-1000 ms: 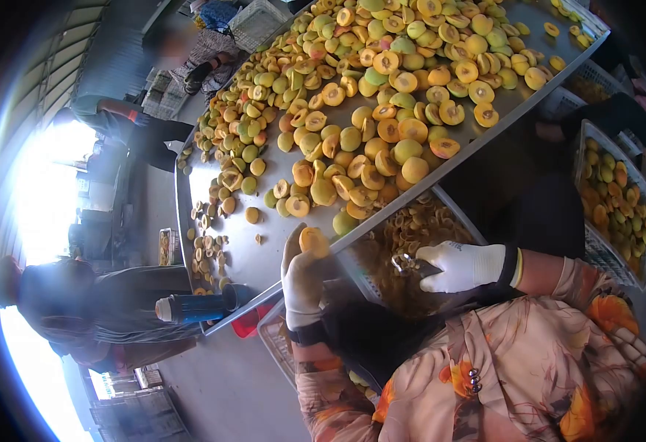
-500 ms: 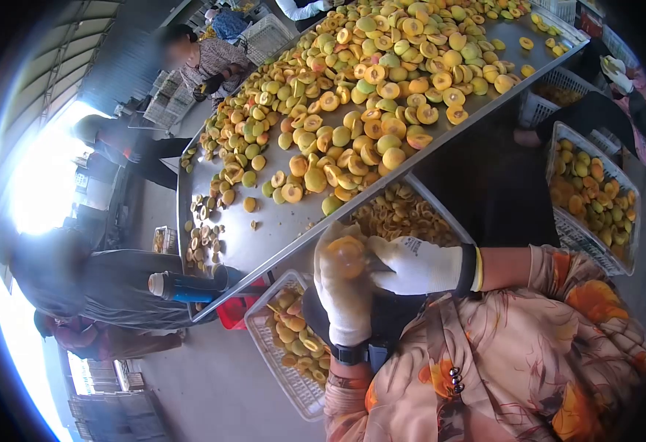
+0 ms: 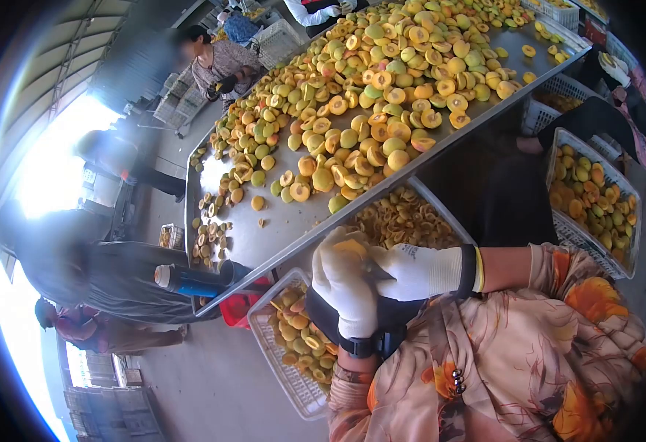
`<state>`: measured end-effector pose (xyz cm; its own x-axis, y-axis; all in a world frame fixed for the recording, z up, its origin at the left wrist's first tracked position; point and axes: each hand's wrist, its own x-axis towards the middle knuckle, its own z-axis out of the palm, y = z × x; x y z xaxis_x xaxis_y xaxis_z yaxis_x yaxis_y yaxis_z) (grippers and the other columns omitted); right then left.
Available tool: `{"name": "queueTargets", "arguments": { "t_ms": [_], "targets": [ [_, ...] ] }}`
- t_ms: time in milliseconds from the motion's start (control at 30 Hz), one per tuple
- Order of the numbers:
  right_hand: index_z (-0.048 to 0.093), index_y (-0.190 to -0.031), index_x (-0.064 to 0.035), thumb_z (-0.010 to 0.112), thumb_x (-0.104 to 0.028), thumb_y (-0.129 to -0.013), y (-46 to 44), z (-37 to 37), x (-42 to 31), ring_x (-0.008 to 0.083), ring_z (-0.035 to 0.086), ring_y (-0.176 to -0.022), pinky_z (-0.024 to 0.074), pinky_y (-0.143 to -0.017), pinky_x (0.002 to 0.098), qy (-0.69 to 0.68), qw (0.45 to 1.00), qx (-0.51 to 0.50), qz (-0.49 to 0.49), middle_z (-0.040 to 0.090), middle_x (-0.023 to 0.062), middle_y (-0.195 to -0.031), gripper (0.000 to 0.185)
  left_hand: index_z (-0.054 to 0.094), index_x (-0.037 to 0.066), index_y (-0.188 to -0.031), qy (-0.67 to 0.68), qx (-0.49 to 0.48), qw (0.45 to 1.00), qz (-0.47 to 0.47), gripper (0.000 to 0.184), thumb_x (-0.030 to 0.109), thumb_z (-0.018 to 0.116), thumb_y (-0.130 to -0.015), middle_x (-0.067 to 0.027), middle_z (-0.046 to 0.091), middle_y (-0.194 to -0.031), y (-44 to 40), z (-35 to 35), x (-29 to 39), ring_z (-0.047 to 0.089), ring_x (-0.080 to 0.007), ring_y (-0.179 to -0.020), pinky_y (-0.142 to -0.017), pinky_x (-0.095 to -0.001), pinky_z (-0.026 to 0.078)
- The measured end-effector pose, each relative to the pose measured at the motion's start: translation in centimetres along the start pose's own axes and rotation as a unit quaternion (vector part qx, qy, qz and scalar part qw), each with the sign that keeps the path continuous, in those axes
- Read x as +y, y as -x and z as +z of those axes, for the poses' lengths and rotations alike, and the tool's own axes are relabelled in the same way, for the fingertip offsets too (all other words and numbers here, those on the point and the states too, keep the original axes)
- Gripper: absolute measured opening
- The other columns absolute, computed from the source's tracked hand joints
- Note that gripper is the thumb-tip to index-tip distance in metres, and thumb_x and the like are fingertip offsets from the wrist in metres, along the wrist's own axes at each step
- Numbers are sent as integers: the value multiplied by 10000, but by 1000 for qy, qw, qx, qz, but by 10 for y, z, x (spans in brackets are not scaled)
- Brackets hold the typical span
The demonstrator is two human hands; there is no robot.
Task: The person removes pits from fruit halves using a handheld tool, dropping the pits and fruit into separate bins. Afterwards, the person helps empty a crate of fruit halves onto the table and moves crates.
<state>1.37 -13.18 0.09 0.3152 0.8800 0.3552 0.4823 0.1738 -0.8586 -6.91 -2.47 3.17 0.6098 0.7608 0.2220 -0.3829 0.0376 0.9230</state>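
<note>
Hands [image 3: 343, 278] [image 3: 420, 272] brought together, fruit [image 3: 351, 247], blurred glove print [image 3: 411, 251]

White daylight blazes in from the left, veiling a standing person [image 3: 91, 280] in bluish haze and glinting off the left end of the metal table [image 3: 248, 230], while my left hand [image 3: 343, 276] looks slightly blurred and the roof [image 3: 80, 44] bows toward black, rounded edges.

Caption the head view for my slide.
Gloved left hand holding a yellow fruit, right hand against it, beside a metal table heaped with cut fruit.
</note>
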Motion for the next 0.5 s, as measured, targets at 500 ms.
{"name": "queueTargets", "arguments": {
  "t_ms": [500],
  "targets": [
    [608,-1039,11,676,-162,-888,-14,-51,-1,134,584,-637,467,-569,277,-281,886,-286,234,596,52,-744,239,666,-58,-1106,-62,-103,993,-2,409,323,551,-1013,-150,722,-869,-23,6,-11,663,-186,-747,-672,-289,536]
  ]
}}
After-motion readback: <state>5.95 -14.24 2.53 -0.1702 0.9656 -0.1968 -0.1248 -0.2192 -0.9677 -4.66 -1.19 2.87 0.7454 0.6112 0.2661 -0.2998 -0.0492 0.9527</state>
